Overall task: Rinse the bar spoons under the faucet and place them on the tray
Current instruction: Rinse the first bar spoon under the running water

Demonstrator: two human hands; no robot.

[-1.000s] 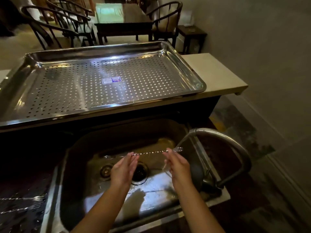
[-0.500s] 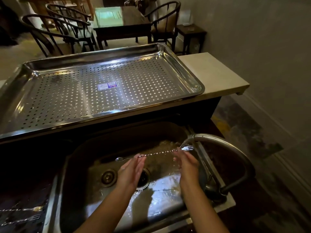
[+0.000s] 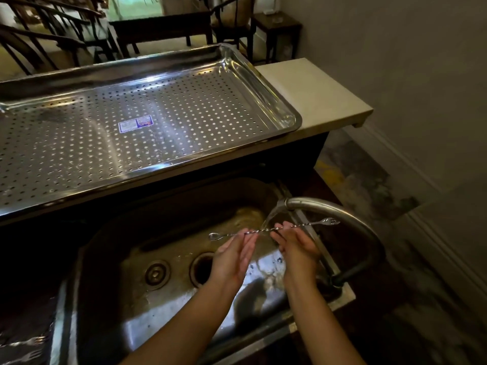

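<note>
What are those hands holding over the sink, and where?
A bar spoon, by its twisted stem: left hand nearer the bowl, right hand nearer the fork end.

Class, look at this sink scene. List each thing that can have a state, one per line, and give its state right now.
Faucet: running, water falling into the sink.
Bar spoon: held level under the stream, bowl end left, fork end right.
Left hand: fingertip grip on the spoon.
Right hand: fingertip grip on the spoon.
Tray: on the counter, no spoons on it.
Sink: wet, drain open.
</note>
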